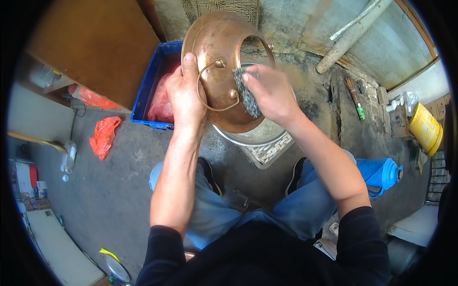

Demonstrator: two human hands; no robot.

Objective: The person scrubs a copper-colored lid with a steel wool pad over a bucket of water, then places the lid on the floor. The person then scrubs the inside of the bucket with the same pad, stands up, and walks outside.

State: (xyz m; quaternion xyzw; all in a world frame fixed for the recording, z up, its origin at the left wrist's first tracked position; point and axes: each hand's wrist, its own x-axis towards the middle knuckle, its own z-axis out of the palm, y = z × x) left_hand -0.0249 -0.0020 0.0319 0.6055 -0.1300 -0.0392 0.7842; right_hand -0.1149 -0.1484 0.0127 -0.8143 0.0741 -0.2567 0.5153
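A round copper pot part (214, 40), with a wide opening and a looped handle (202, 90), is held tilted over a metal basin (260, 136). My left hand (185, 95) grips its left rim, thumb on the outer face. In my right hand (274, 93) is a grey scouring pad (247, 95), pressed against the copper beside the opening. Some fingers of the right hand are hidden behind the pad and slightly blurred. The basin rests on a white slatted plastic stand (269, 155) in front of my feet.
To the left stands a blue crate (136, 109) with a pinkish-red bag inside; a red plastic bag (104, 137) lies on the floor nearby. At right are a blue thermos flask (377, 172), a yellow bucket (426, 128) and a brush (354, 97). A pole (350, 40) leans at the back.
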